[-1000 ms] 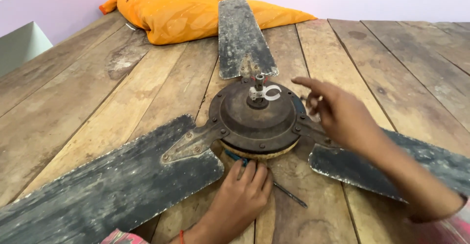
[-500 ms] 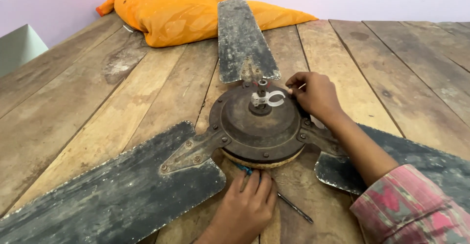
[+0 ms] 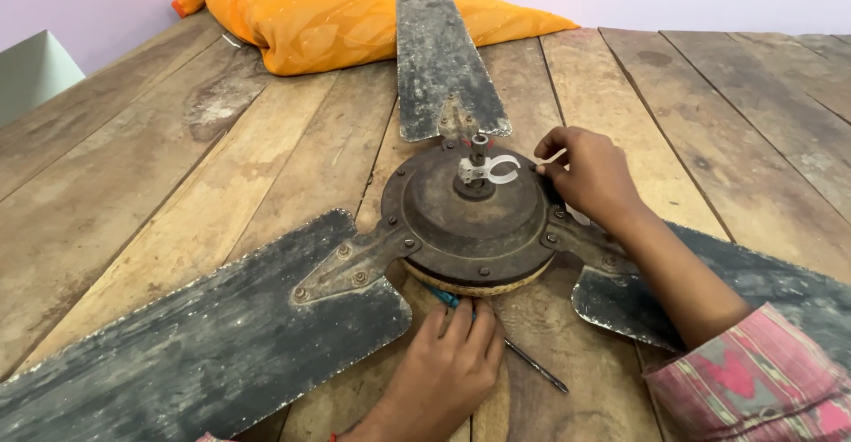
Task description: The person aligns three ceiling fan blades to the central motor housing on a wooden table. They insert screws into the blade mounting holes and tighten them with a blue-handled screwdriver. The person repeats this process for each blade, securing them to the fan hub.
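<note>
1. The screwdriver (image 3: 496,340), pinned flat under the left hand (image 3: 448,371) beside the fan motor (image 3: 474,220), could roll away if that pressure eases.
2. The right hand (image 3: 589,176) pinches a thin pale piece near the hub; it could slip out and drop.
3. The motor sits mid-table (image 3: 177,185), rusty, with 3 grimy blades (image 3: 443,61).

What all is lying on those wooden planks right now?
Fan motor housing: one, dark rusty brown, centre of planks.
Fan blades: three, black and worn, spreading from the housing.
White clip: one, on the shaft on top of the housing.
Screwdriver: one, blue handle, near side of the housing.
Cushion: one, orange, far end.
Wooden planks: brown, underneath everything.
Left hand: on the screwdriver.
Right hand: fingers pinching something small and pale beside the clip.
</note>
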